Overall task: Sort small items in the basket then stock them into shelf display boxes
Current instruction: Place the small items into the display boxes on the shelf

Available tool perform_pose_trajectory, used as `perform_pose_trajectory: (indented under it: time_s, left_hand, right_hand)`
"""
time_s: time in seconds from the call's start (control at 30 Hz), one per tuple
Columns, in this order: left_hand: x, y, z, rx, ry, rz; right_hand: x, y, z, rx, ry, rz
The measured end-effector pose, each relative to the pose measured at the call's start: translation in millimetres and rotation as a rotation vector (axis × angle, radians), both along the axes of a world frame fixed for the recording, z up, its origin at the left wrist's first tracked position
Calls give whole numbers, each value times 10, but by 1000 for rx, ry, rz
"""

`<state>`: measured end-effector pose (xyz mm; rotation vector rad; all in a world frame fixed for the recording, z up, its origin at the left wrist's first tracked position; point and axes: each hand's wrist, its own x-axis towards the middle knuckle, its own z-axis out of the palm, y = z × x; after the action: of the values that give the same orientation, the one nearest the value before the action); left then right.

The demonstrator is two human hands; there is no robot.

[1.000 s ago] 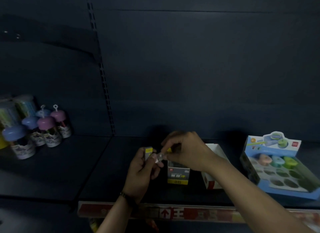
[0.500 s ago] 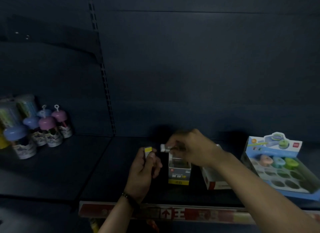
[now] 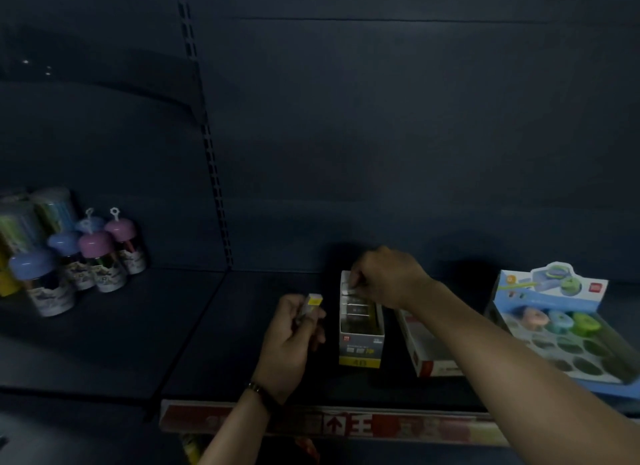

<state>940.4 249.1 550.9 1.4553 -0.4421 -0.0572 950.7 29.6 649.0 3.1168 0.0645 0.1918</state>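
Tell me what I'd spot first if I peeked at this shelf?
Two hands in the middle: the right hand pinches a small grey pack at the back of a little open box, and the left hand holds a yellow-tipped pack beside it. At the left stand bottles with blue and pink caps; at the right sits a blue display box with pastel rounds.

The head-worn camera looks forward and down, close over the shelf [image 3: 239,329].
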Motion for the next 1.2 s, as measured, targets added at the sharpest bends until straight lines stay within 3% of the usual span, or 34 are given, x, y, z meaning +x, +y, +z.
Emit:
perform_pose_trajectory:
  time_s: [0.2, 0.43, 0.57, 0.73, 0.83, 0.97, 1.2]
  left_hand:
    - [2, 34, 19, 55, -84, 33]
    - [-23, 32, 42, 65, -50, 56]
    - [-24, 11, 35, 41, 9, 59]
    - [-56, 0, 73, 42, 40, 55]
    - [-87, 14, 105, 16, 46, 64]
    - [-176, 16, 243, -39, 33, 120]
    - [-317, -48, 571, -112, -77, 131]
  right_hand:
    - [68, 18, -22, 13, 52, -69]
    - [48, -90, 86, 52, 317, -21]
    - [-48, -64, 1, -11, 229, 3]
    - [-49, -168, -5, 210, 263, -35]
    - [-150, -189, 59, 356, 129, -8]
    - [-488, -33, 57, 693, -131, 158]
    - [-751, 142, 101, 565, -290, 344]
